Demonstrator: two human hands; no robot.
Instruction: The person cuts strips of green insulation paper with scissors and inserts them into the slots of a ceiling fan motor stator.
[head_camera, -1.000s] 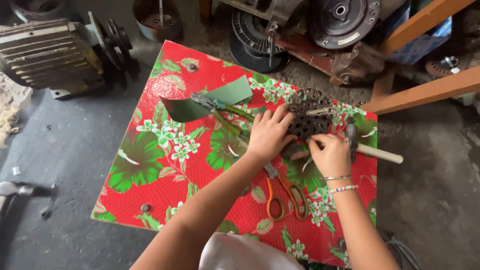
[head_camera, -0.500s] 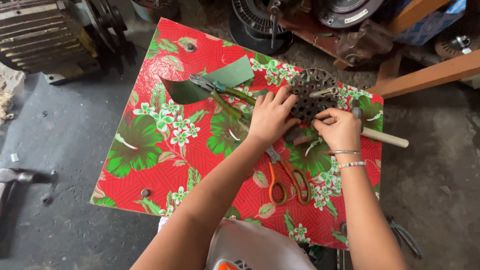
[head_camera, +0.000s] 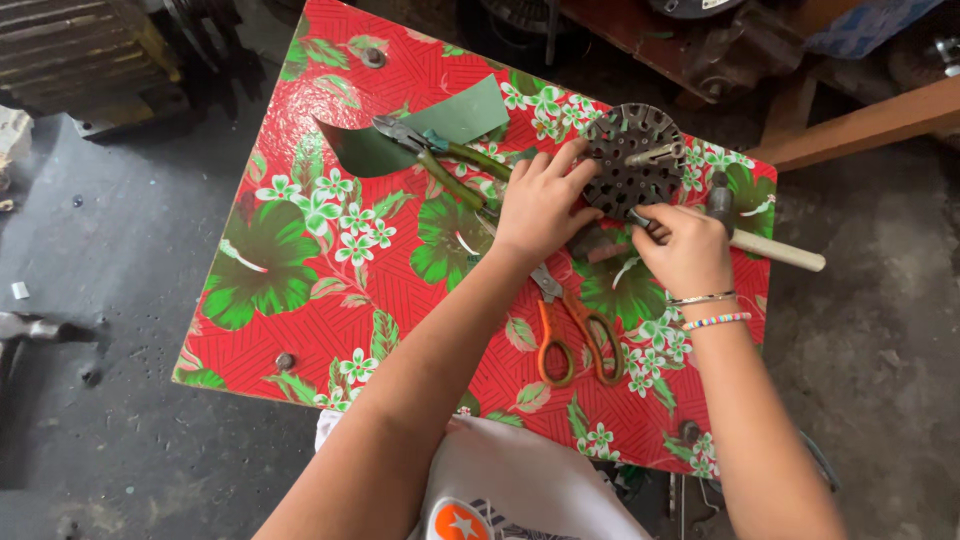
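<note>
1. Head view: a round, dark, perforated metal disc (head_camera: 632, 160) is seen at the table's (head_camera: 330, 320) 1 o'clock corner.
2. The disc's 8 o'clock edge is pressed by the left hand (head_camera: 540, 200), fingers spread.
3. A thin tool (head_camera: 640, 217) at the disc's 6 o'clock edge is gripped by the right hand (head_camera: 688, 250).

Orange-handled scissors (head_camera: 570, 335), green-handled snips (head_camera: 440, 155), green sheet (head_camera: 430, 125), red floral tablecloth (head_camera: 320, 300), wooden-handled hammer (head_camera: 770, 248)
</note>
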